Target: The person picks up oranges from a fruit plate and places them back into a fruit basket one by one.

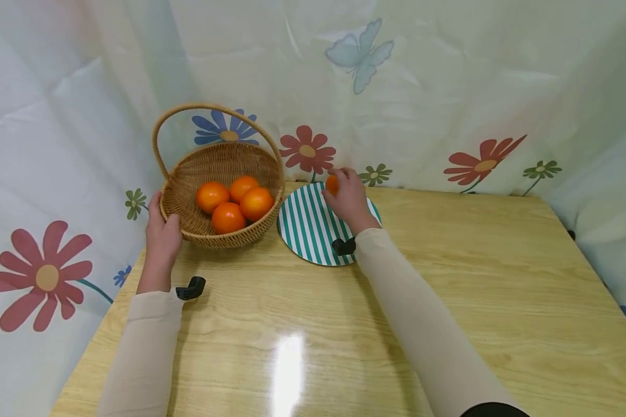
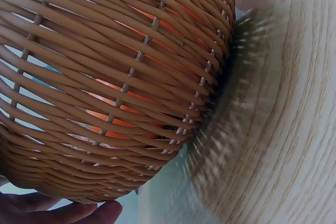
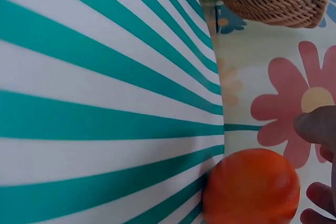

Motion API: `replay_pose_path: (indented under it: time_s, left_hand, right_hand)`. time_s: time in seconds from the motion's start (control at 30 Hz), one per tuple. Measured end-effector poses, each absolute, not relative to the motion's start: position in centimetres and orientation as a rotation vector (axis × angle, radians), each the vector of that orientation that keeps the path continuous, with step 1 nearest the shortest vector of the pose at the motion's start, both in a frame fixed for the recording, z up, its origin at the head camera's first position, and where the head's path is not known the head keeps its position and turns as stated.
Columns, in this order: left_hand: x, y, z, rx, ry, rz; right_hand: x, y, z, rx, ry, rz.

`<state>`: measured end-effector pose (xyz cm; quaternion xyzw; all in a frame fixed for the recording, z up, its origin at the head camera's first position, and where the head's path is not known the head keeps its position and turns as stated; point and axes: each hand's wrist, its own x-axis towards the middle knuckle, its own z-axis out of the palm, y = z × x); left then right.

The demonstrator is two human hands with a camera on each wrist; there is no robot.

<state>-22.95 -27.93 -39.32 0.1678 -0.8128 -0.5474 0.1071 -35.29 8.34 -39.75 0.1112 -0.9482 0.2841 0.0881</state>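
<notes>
My left hand holds the left side of a brown wicker basket with a tall arched handle; its fingers show at the basket's rim in the left wrist view. Several oranges lie together inside. To the right is a round mat with green and white stripes. My right hand reaches over its far part, beside a single orange. In the right wrist view that orange sits at the mat's edge, and a gap shows between it and the thumb and fingers.
The light wood table stretches across to the right. Behind it hangs a pale curtain printed with flowers and a butterfly, close along the table's back edge. Black wrist-worn pieces sit at both cuffs.
</notes>
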Motion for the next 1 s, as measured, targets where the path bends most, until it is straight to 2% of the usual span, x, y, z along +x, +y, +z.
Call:
replay_pose_path:
  time_s: [0.53, 1.0]
  left_hand:
    - [-23.0, -28.0, -39.5, 0.489, -2.386, -1.599]
    - [-23.2, -28.1, -39.8, 0.469, -2.375, -1.610]
  right_hand:
    - [-37.1, 8.7, -40.1, 0.245, -2.912, 0.890]
    - [-37.6, 9.5, -40.7, 0.275, -2.982, 0.863]
